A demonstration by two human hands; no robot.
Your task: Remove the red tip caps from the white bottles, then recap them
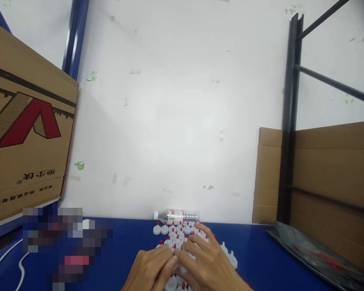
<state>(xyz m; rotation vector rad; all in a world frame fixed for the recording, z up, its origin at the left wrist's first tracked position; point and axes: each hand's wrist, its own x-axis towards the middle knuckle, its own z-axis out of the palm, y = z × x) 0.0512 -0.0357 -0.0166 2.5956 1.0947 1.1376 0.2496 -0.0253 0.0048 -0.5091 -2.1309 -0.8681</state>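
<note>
Many white nozzle caps with red tips stand in rows on the blue table, low in the middle of the head view. My left hand is closed at the near left of the rows, thumb and fingertips pressed together. My right hand reaches over the caps from the right, its fingers bent and meeting my left fingertips. Whatever lies between the fingers is hidden by the hands. Right of my right hand are white nozzle caps without red tips.
A clear plastic bottle lies on its side behind the caps by the wall. A dark plastic bag with red pieces lies at right. A large cardboard box stands at left, near white cables and a blurred-out patch.
</note>
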